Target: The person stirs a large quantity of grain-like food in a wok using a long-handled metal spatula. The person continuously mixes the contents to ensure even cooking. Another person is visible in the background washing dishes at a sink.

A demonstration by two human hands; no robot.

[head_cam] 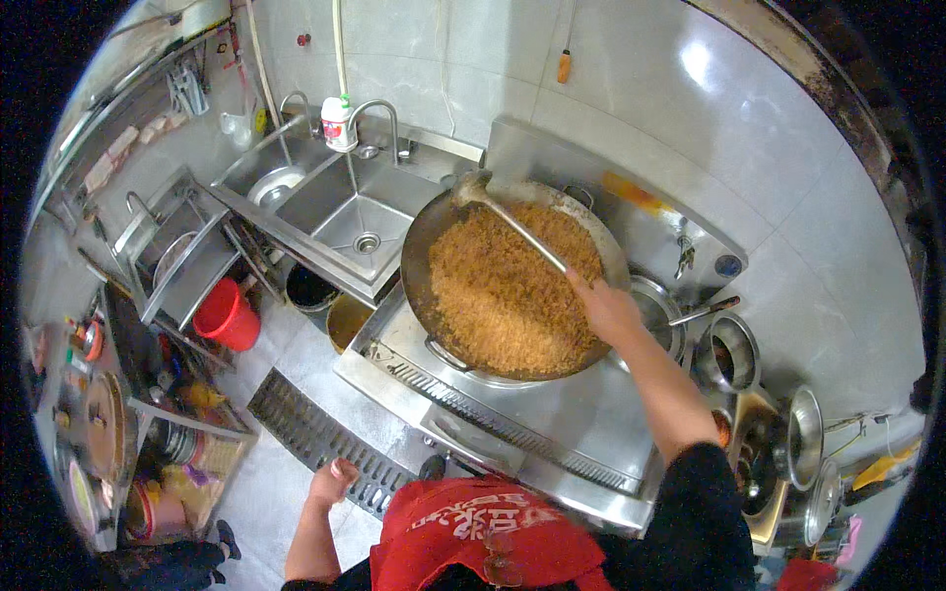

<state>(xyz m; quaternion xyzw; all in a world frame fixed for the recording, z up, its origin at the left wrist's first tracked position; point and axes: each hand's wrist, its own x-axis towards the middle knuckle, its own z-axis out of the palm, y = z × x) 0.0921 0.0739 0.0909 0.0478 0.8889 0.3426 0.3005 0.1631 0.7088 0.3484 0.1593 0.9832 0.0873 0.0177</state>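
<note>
My right hand (610,314) grips the handle of a long metal wok ladle (521,230). The ladle's bowl rests at the far left rim of a large wok (417,273). Heaped in the wok is a brown, crumbly, grain-like food (510,288), darker at the back and paler towards me. My left hand (334,482) hangs low at my left, above the floor grating, its fingers curled in; nothing held in it can be made out. The wok sits on a stainless steel stove (547,421).
Left of the wok is a steel double sink (362,210) with a pump bottle (338,124) behind it. A red bucket (227,316) stands on the floor. Metal pots (728,354) line the right side. Lower left, a person's dark-clad leg (170,565) shows beside a cluttered shelf (188,458).
</note>
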